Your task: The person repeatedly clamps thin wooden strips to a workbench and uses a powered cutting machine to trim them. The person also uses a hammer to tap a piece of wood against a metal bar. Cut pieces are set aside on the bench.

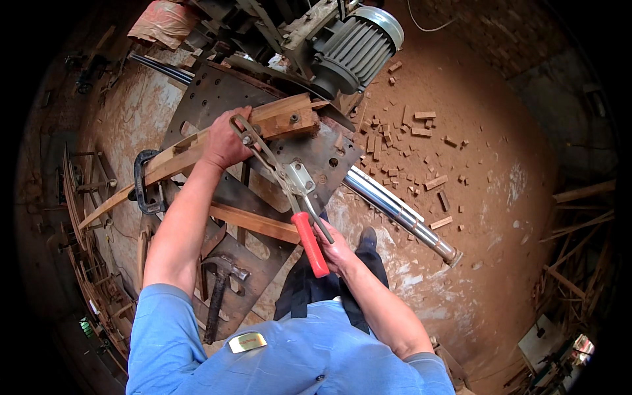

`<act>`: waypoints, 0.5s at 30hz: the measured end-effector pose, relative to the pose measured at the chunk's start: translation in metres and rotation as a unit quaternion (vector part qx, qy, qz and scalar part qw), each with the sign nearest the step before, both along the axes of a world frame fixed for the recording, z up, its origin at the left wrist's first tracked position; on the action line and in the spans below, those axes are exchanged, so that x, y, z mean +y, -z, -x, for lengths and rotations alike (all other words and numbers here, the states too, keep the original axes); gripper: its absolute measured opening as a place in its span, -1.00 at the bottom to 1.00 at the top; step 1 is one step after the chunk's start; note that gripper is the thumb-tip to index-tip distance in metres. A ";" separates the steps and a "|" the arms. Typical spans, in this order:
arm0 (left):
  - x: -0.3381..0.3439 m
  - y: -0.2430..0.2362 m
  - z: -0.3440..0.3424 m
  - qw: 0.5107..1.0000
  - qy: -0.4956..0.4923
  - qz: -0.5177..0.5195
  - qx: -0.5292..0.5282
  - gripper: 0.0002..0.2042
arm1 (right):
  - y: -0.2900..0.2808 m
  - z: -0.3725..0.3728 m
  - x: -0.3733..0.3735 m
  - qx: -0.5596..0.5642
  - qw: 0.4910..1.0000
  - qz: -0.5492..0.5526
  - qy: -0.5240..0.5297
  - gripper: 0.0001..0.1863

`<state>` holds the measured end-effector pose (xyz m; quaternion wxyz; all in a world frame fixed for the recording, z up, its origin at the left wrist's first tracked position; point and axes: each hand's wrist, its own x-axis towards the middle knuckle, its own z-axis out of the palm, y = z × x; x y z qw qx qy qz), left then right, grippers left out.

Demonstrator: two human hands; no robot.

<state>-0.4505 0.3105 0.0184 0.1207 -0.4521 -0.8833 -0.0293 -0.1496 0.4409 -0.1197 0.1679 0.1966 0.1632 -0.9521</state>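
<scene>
My left hand (227, 139) is closed over a long curved wooden piece (178, 164) lying across a dark steel machine table (214, 89). Beside its fingers is the slotted metal arm of a toggle clamp (280, 174) bolted to the table. The clamp's red handle (308, 243) points down toward me. Behind that handle, my right hand (336, 250) is closed at the end of a wooden strip (253, 222); its fingertips are partly hidden. A bolted wooden block (286, 124) sits beyond my left hand. A black C-shaped clamp (146, 184) stands round the curved piece farther left.
A claw hammer (220, 286) lies on the near part of the table. An electric motor (359, 49) stands at the back. Shiny steel rails (395, 212) stick out to the right. Wood offcuts (385, 138) litter the dusty floor, and timber is stacked at both sides.
</scene>
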 end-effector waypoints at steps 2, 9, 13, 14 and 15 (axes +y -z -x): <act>-0.002 0.002 0.002 1.000 0.006 -0.007 0.006 -0.25 | 0.002 0.000 -0.001 0.003 1.000 -0.011 -0.002 -0.57; -0.002 0.003 0.003 1.000 0.007 -0.010 -0.012 -0.30 | -0.013 0.004 -0.006 -0.053 0.996 -0.063 0.035 -0.72; 0.001 -0.001 -0.001 0.999 -0.011 -0.012 -0.031 -0.30 | 0.005 -0.002 -0.009 -0.037 0.996 0.033 0.068 -0.67; 0.000 0.001 -0.001 0.999 -0.014 -0.011 -0.036 -0.29 | 0.004 0.000 -0.007 -0.027 0.998 0.026 0.057 -0.70; 0.000 0.002 0.000 0.999 -0.017 -0.010 -0.041 -0.29 | 0.002 0.000 -0.007 -0.044 0.997 0.025 0.049 -0.71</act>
